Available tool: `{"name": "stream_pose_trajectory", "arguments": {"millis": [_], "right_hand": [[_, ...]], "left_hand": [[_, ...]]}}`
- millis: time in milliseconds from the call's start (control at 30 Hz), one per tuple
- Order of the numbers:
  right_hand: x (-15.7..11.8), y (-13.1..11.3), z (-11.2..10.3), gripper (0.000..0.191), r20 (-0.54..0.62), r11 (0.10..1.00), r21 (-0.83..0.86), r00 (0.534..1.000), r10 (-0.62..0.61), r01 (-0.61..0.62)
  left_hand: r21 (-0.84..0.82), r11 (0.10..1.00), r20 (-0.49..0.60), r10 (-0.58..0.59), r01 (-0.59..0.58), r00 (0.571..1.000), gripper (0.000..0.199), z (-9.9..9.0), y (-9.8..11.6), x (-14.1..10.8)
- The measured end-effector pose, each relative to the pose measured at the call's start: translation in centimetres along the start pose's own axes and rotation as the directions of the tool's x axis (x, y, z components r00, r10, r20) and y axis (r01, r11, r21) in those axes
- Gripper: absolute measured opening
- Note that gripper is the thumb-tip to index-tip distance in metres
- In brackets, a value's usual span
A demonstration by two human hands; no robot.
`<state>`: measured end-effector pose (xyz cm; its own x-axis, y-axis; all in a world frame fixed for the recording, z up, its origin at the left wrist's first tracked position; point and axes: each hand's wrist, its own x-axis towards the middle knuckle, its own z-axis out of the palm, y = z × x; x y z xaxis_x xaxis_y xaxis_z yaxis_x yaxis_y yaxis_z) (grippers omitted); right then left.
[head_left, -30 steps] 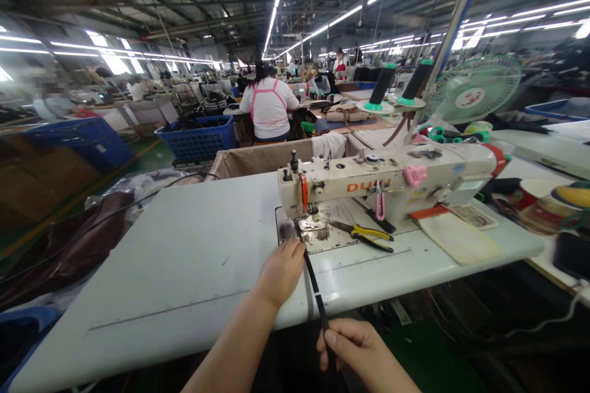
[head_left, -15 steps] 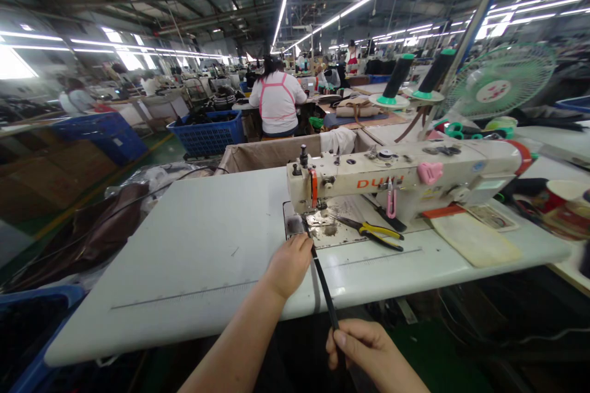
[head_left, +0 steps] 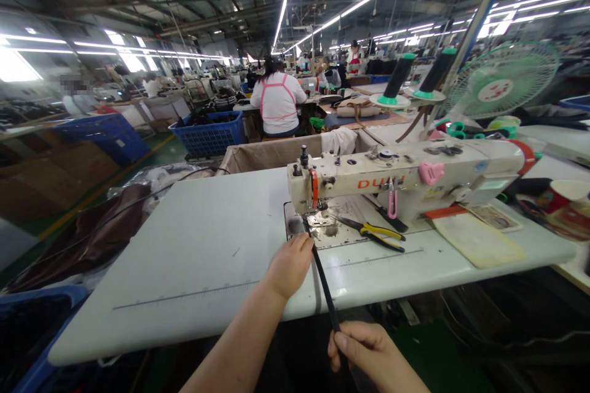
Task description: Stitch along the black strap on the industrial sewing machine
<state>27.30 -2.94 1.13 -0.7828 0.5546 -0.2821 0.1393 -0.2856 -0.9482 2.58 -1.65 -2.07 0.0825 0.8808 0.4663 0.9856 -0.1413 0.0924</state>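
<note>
A narrow black strap (head_left: 326,290) runs from under the needle area of the sewing machine (head_left: 350,183) toward me and over the table's front edge. Close to the machine's presser foot, my left hand (head_left: 291,264) is closed on the strap, fingers pressed against it on the table. Lower down, past the edge, my right hand (head_left: 362,349) pinches the strap between thumb and fingers. The strap's lower end is hidden below my right hand. Yellow-and-black pliers (head_left: 375,233) lie on the machine bed to the right of the strap.
A pale cloth pad (head_left: 477,239) lies on the white sewing table (head_left: 207,239) at the right. Thread cones (head_left: 396,80) and a green fan (head_left: 500,83) stand behind the machine. A person (head_left: 278,101) sits ahead, beside a blue crate (head_left: 209,132).
The view has shifted very slightly. Both hands keep their hold on the strap, with almost no visible movement.
</note>
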Motion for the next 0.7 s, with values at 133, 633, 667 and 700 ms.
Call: {"name": "stream_pose_trajectory", "arguments": {"millis": [133,633,667,700], "right_hand": [[-0.08,0.32,0.09,0.056,0.014,1.0,-0.006,1.0,0.007,-0.006],[0.36,0.52,-0.45,0.055,0.047,0.972,-0.16,0.985,-0.166,0.171],[0.55,0.7,-0.45,0.056,0.024,0.97,-0.165,0.984,-0.175,0.176],[0.75,0.89,-0.47,0.057,0.0,0.97,-0.171,0.984,-0.176,0.174]], "left_hand": [[0.007,1.0,0.026,-0.028,0.028,0.999,0.03,0.22,0.03,0.35],[-0.001,1.0,-0.009,-0.012,0.012,1.0,0.027,0.17,-0.02,-0.15],[0.0,1.0,-0.01,-0.011,0.011,1.0,0.027,0.16,0.0,-0.16],[0.0,1.0,-0.011,-0.01,0.01,1.0,0.026,0.17,0.03,-0.17]]}}
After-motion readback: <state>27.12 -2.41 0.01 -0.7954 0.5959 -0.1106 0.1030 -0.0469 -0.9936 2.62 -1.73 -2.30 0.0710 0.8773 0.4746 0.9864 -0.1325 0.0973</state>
